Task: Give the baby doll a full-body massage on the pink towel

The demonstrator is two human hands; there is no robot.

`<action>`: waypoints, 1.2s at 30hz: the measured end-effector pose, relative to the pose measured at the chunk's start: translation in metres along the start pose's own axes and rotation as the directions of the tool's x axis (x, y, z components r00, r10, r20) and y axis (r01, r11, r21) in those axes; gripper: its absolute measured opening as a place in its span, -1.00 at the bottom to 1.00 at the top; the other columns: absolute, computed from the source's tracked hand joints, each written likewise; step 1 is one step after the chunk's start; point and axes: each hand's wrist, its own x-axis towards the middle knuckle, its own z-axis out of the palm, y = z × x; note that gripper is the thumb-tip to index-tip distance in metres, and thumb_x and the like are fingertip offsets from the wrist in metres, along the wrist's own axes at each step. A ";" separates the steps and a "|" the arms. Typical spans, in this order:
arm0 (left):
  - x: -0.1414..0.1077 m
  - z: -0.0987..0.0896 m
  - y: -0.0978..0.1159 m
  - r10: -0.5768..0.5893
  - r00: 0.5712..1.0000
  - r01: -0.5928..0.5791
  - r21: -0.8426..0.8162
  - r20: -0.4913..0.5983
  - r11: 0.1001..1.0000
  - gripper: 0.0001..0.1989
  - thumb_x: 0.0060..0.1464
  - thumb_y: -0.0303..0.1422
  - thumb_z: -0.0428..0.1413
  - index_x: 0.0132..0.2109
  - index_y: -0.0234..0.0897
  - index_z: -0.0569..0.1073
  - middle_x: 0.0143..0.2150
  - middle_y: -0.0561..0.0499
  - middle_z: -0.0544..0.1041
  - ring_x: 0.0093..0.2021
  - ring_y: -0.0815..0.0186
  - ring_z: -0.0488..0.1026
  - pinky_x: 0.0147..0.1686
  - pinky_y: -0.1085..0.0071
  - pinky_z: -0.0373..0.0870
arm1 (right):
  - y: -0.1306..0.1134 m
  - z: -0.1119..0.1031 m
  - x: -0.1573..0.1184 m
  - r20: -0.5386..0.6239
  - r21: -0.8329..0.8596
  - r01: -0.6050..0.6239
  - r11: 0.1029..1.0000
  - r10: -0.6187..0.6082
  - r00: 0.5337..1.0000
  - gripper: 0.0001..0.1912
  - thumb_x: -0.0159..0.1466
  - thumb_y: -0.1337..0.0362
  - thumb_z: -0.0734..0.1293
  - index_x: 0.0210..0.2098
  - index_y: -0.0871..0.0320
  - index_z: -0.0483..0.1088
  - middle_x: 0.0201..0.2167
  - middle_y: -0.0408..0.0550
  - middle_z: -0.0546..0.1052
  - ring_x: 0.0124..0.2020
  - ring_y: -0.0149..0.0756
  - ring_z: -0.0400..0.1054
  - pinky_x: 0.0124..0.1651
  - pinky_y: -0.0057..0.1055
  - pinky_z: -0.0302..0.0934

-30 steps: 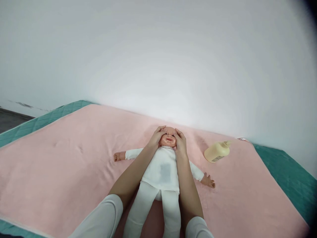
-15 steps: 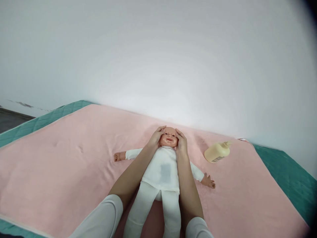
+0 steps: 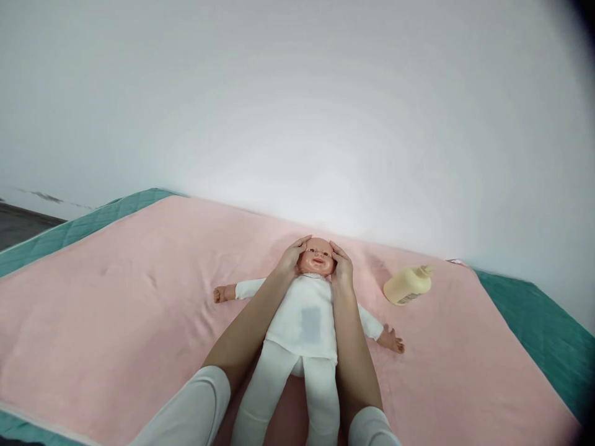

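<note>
Doll's head point(image 3: 318, 254) between your left hand point(image 3: 292, 256) and right hand point(image 3: 343, 266).
Each grip lies spread against one side; a yellow bottle point(image 3: 406, 285) is nearby.

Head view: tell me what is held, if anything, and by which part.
Left hand and right hand rest against opposite sides of the doll's head; whether that is a grip or only touch cannot be told.
</note>
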 end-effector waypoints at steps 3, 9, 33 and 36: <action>0.000 0.002 -0.002 0.012 1.000 -0.013 -0.054 -0.007 0.998 -0.66 0.05 -0.41 0.18 0.01 -0.28 0.51 0.00 -0.18 0.55 -0.10 0.17 0.54 -0.05 0.23 0.47 | 0.000 0.001 -0.001 0.020 -0.006 0.005 1.000 -0.004 1.000 -0.68 -0.04 0.35 0.38 -0.25 0.14 0.54 -0.29 -0.07 0.63 -0.21 -0.20 0.51 -0.01 -0.14 0.40; -0.004 0.006 -0.003 -0.048 0.995 0.054 -0.069 0.086 0.996 -0.57 0.07 -0.14 0.22 -0.01 -0.36 0.50 -0.08 -0.24 0.58 -0.04 0.04 0.54 -0.05 0.20 0.50 | -0.005 0.005 -0.012 0.046 0.085 -0.027 0.996 0.023 0.999 -0.65 -0.01 0.25 0.44 -0.20 0.18 0.51 -0.31 -0.06 0.63 -0.24 -0.19 0.51 -0.09 -0.19 0.44; -0.035 -0.033 0.006 0.173 0.898 -0.410 0.625 0.405 0.664 0.11 -0.18 -0.01 0.34 0.40 -0.38 0.06 0.45 -0.26 0.01 0.43 -0.07 -0.05 0.37 0.13 -0.03 | -0.007 -0.038 -0.036 0.419 -0.400 0.361 0.842 -0.183 0.890 0.24 -0.18 0.03 0.60 0.38 0.10 -0.01 0.42 0.15 0.02 0.43 -0.01 -0.08 0.40 -0.05 -0.02; -0.026 -0.036 -0.003 0.185 0.897 -0.403 0.568 0.402 0.718 0.15 -0.22 -0.07 0.37 0.42 -0.35 0.01 0.46 -0.28 -0.05 0.42 -0.06 -0.02 0.35 0.12 0.04 | -0.002 -0.037 -0.038 0.408 -0.383 0.367 0.848 -0.202 0.891 0.21 -0.16 0.06 0.60 0.36 0.07 0.01 0.41 0.13 0.07 0.41 0.00 -0.02 0.36 -0.02 0.07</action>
